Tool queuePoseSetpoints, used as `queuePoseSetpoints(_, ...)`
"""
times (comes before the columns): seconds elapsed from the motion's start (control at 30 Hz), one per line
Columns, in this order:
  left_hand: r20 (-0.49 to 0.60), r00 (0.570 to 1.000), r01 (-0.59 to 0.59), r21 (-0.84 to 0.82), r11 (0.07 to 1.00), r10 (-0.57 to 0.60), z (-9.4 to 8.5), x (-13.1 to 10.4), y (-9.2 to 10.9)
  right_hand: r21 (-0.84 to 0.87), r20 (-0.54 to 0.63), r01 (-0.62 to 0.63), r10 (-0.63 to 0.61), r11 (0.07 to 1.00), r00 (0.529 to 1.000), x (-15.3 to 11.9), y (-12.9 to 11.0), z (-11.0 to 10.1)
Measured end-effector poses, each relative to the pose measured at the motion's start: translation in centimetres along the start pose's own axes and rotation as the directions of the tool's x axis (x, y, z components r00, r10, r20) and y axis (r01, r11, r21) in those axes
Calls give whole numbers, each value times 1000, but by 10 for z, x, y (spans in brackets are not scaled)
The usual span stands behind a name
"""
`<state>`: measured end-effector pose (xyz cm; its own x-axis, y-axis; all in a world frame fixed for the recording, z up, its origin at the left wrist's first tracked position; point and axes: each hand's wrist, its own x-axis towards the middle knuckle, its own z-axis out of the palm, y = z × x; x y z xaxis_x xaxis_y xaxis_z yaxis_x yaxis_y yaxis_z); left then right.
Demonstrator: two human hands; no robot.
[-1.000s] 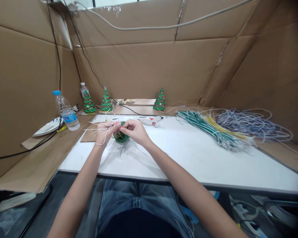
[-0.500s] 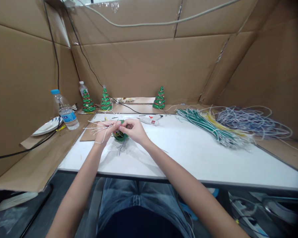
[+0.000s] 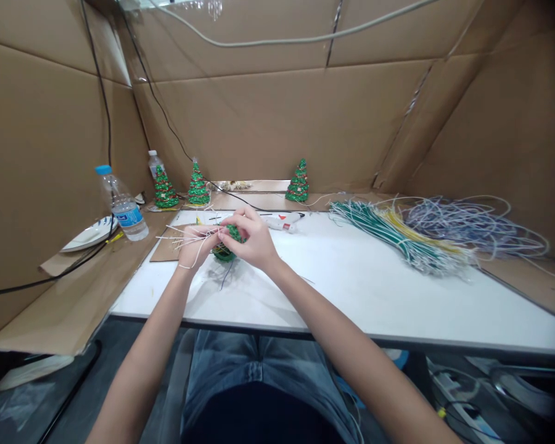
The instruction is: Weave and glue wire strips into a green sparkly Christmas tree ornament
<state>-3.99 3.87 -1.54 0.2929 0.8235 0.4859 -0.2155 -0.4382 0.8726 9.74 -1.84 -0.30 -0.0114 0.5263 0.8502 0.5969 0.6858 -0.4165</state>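
Observation:
A small green woven piece [image 3: 223,251] is between my hands, above the left part of the white table. My left hand [image 3: 198,242] is closed on the piece's left side, with several white wire ends [image 3: 171,238] fanning out to the left over it. My right hand [image 3: 252,239] is on the right side, its thumb and index finger pinched at the wires near my left fingertips. Its other fingers curl over the green part. A dark thin wire [image 3: 226,276] hangs below the piece.
Three green beaded trees [image 3: 298,182] stand along the back. A glue gun [image 3: 282,223] lies beyond my right hand. Bundled green wires [image 3: 379,227] and tangled pale wires [image 3: 467,225] are at right, a water bottle [image 3: 128,213] and plate [image 3: 91,235] at left.
My right hand has risen a little and turned, its fingers now spread over the top of the green piece. My left hand has stayed nearly in place.

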Motion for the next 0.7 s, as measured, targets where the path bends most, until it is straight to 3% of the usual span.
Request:
queuePoseSetpoints(0.27,67,996,-52,8,999,51,3,-2,6,-5,35,-17,17,1000,999,1,3,3)
queuePoseSetpoints(0.7,47,999,14,15,1000,-15,5,-5,9,184,-46,-123,134,975,990,4,9,2)
